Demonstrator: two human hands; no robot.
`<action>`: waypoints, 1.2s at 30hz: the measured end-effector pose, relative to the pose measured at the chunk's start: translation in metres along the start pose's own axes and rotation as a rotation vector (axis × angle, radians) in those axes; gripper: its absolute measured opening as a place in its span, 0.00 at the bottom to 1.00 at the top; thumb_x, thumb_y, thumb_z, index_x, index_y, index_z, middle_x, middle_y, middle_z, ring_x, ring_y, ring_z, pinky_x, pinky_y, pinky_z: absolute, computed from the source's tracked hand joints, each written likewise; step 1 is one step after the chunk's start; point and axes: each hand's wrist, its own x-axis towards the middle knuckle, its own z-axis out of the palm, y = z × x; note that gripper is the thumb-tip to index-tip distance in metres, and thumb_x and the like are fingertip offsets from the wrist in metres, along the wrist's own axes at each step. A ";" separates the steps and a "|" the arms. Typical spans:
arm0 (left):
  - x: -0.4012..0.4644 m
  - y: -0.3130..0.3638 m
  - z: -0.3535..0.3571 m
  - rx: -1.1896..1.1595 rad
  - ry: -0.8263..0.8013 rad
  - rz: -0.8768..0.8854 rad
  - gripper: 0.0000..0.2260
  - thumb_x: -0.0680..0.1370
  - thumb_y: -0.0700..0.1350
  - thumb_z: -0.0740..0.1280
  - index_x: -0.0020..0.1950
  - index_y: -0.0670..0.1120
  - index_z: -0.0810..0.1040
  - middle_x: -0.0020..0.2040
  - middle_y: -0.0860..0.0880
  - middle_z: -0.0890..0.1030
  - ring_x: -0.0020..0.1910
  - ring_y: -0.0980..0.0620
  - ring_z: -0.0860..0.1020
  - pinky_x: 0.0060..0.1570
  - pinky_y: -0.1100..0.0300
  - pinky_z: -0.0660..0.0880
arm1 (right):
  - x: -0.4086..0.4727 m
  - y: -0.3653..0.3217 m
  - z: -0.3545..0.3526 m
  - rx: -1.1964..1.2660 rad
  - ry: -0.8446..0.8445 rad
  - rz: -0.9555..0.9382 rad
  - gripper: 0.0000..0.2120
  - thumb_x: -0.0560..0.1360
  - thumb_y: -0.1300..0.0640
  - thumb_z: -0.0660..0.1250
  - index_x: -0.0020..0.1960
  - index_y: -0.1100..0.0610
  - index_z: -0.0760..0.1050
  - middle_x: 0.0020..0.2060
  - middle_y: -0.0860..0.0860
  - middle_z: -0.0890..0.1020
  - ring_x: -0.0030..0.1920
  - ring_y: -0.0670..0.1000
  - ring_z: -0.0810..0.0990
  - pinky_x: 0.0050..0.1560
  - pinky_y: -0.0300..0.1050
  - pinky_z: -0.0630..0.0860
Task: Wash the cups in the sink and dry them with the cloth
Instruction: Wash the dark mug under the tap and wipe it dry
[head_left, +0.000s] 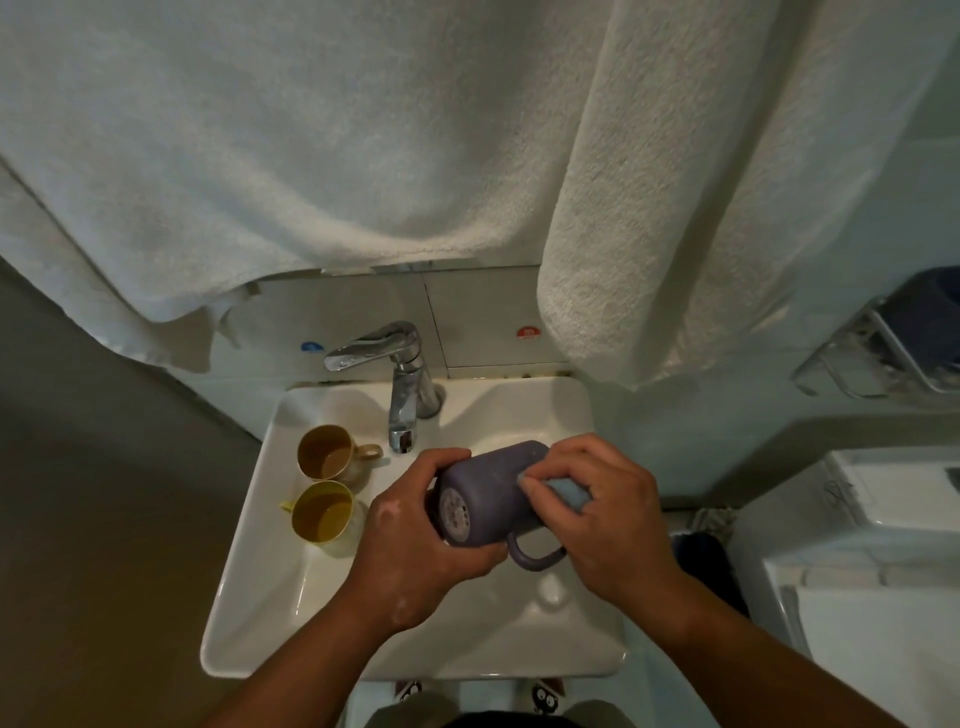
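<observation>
A purple mug lies on its side above the white sink, its base toward me and its handle pointing down. My left hand grips the mug around its base end. My right hand holds a small light-blue cloth pressed against the mug near its rim. Two yellow cups stand at the sink's left side: the farther cup and the nearer cup, both with brownish liquid inside.
A chrome faucet rises at the back of the sink, no water visible running. White towels hang overhead, one rolled towel to the right. A wire rack is on the right wall, a white appliance below it.
</observation>
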 end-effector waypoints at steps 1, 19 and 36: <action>0.001 0.001 0.002 -0.007 -0.004 0.003 0.39 0.59 0.52 0.85 0.65 0.62 0.71 0.58 0.70 0.76 0.56 0.65 0.79 0.47 0.62 0.82 | -0.001 -0.004 0.003 0.007 0.001 -0.024 0.03 0.72 0.56 0.76 0.43 0.50 0.83 0.45 0.43 0.79 0.46 0.42 0.80 0.47 0.27 0.73; 0.001 -0.009 0.004 -0.175 -0.141 -0.089 0.40 0.64 0.41 0.83 0.67 0.67 0.70 0.61 0.65 0.75 0.59 0.51 0.81 0.48 0.53 0.84 | 0.016 0.008 -0.003 0.307 0.226 0.341 0.02 0.78 0.53 0.70 0.47 0.49 0.80 0.43 0.46 0.84 0.45 0.45 0.83 0.45 0.38 0.81; -0.011 -0.007 0.004 -0.162 0.010 -0.037 0.35 0.62 0.45 0.85 0.62 0.65 0.74 0.59 0.68 0.76 0.56 0.59 0.79 0.45 0.53 0.84 | -0.002 0.022 0.000 -0.285 0.081 -0.344 0.06 0.77 0.57 0.69 0.47 0.60 0.82 0.44 0.52 0.78 0.45 0.48 0.75 0.49 0.31 0.70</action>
